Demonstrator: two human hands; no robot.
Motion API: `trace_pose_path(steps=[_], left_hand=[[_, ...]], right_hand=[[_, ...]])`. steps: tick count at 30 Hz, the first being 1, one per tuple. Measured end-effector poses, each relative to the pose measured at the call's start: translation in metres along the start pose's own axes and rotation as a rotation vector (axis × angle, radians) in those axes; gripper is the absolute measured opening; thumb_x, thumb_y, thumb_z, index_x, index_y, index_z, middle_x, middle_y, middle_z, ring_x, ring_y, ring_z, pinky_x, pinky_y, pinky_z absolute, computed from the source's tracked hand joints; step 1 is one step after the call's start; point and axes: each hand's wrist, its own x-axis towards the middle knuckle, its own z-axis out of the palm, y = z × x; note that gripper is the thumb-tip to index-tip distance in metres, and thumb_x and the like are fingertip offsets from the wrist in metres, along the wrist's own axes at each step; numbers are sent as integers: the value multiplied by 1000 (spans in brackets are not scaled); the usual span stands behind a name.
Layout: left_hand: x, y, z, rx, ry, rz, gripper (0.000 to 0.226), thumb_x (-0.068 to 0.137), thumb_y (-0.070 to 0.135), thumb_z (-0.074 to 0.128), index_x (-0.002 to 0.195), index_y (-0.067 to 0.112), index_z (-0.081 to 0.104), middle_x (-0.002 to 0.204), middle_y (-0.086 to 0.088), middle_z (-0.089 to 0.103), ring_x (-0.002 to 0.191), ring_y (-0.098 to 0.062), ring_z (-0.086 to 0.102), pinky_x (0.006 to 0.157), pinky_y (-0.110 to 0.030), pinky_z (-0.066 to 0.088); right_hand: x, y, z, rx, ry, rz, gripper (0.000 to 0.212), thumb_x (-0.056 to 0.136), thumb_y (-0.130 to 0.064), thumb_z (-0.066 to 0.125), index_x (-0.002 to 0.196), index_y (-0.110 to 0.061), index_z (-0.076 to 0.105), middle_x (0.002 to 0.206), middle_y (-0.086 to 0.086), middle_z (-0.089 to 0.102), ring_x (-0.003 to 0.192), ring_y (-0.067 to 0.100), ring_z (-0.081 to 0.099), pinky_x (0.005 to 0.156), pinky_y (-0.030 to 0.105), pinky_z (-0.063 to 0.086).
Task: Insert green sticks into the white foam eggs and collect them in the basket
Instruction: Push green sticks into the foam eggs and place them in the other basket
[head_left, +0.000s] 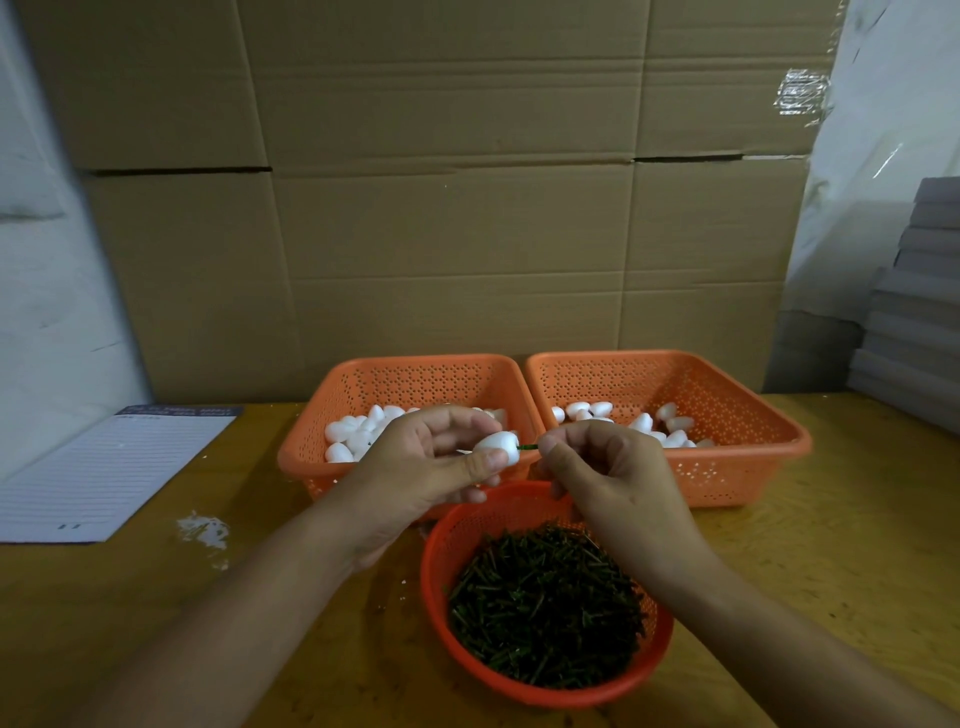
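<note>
I want to push the green stick slowly and straight into the white foam egg, so it does not bend or poke out the side. My left hand curls around the egg, thumb underneath. My right hand pinches the stick just beside it.

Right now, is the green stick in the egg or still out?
Partly in: the green stick bridges the foam egg in the left hand and the right hand pinching it.
</note>
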Motion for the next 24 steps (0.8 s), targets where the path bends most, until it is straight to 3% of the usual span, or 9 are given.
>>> trace_pose_path(steps=[13,19,24], left_hand=[[0,-1,4,39,1,9,32,76,27,79,105,17,72,102,-3,77,83,-13,71,74,-22,58],[0,-4,8,47,15,37,34,76,27,79,107,13,71,100,-7,77,81,-14,71,72,-22,57],[1,-6,11,32,37,56,36,75,26,79,107,11,70,97,-5,77,76,-14,71,70,-22,58]], right_hand=[[0,-1,1,-68,-5,-22,25,98,-23,59,76,-18,68,60,-2,61,55,10,54,55,37,46],[-1,-1,3,-37,0,-26,26,98,-23,60,73,-20,68,56,-6,61,50,2,52,49,19,41],[-2,-1,4,-23,11,0,29,97,-28,60,69,-21,67,55,-4,60,48,3,50,48,18,40]])
